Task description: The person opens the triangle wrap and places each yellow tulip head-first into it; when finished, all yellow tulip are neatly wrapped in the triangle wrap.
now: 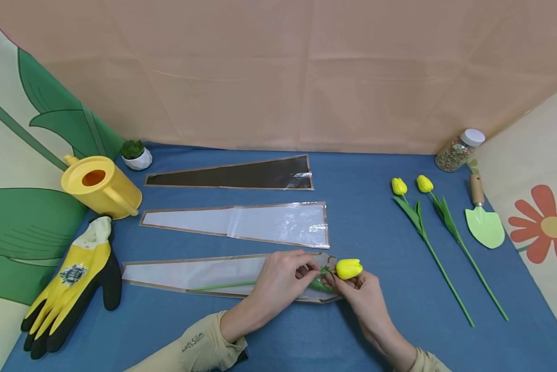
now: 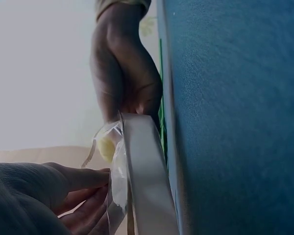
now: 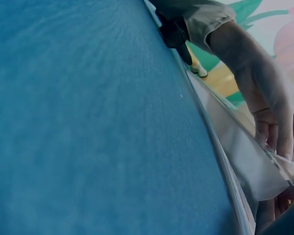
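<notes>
A long tapered flower sleeve (image 1: 176, 271), white-backed with a clear front and brown border, lies nearest the person. Inside it runs the green stem of a yellow tulip (image 1: 349, 268), whose head sticks out at the wide right end. My left hand (image 1: 285, 276) pinches the clear film near that opening, and the left wrist view shows the film (image 2: 118, 171) lifted off the white back. On the other side of the opening, my right hand (image 1: 364, 297) grips the sleeve's edge beside the tulip head. Its fingertips are partly hidden behind the flower.
Behind lie a second white sleeve (image 1: 278, 223) and a black one (image 1: 259, 174). Two yellow tulips (image 1: 427, 243) (image 1: 464, 248) and a green trowel (image 1: 484, 227) are right, below a jar (image 1: 457, 150). Left are a yellow watering can (image 1: 120, 186), glove (image 1: 78, 281) and potted plant (image 1: 139, 157).
</notes>
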A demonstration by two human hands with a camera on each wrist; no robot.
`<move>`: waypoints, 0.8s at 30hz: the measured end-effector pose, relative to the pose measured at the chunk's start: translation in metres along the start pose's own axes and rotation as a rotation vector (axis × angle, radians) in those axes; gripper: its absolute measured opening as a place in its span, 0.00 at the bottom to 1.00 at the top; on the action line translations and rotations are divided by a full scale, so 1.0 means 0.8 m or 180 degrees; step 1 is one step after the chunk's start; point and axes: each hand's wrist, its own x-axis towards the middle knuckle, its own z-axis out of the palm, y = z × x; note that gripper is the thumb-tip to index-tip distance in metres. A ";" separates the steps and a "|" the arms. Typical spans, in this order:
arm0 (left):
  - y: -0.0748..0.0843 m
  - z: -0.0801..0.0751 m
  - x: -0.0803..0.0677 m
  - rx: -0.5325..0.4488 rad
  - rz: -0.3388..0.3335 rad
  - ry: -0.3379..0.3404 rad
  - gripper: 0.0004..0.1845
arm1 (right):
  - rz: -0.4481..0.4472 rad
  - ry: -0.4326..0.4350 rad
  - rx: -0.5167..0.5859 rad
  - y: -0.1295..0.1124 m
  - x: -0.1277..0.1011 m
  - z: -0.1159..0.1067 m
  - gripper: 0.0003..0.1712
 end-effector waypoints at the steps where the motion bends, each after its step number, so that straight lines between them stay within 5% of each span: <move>1: 0.000 0.000 0.000 -0.0001 -0.0003 0.0000 0.05 | -0.0007 -0.0023 0.0007 0.000 0.000 0.000 0.17; 12: -0.001 0.001 0.000 -0.0011 -0.0090 -0.0075 0.05 | -0.0050 -0.0288 -0.0256 -0.002 0.006 -0.008 0.16; 24: -0.002 0.000 0.001 -0.0044 -0.0116 -0.0121 0.05 | -0.0190 -0.0641 -0.0787 -0.008 0.009 -0.048 0.29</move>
